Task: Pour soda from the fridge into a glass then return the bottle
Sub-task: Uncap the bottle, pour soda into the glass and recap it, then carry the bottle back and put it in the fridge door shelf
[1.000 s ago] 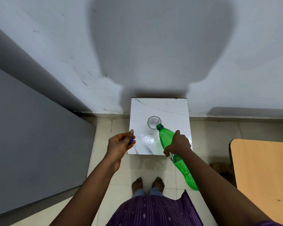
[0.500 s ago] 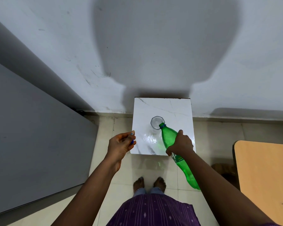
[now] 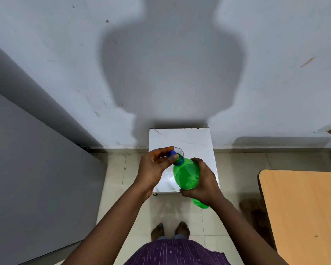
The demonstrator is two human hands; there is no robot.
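A green soda bottle (image 3: 186,175) is held nearly upright over the front of the small white marble-top table (image 3: 194,139), with my right hand (image 3: 203,183) wrapped around its body. My left hand (image 3: 155,166) pinches the blue cap (image 3: 173,153) at the bottle's mouth. Just behind the bottle neck the rim of the clear glass (image 3: 179,149) shows on the table; most of the glass is hidden by my left hand and the bottle.
The grey fridge side (image 3: 33,169) fills the left. A wooden table (image 3: 304,211) stands at the right. A white wall (image 3: 180,64) rises behind the small table. My bare feet (image 3: 170,230) stand on the tiled floor below it.
The bottle has been tipped back from the glass to nearly upright. My left hand has moved right and brought the blue cap to the bottle's mouth.
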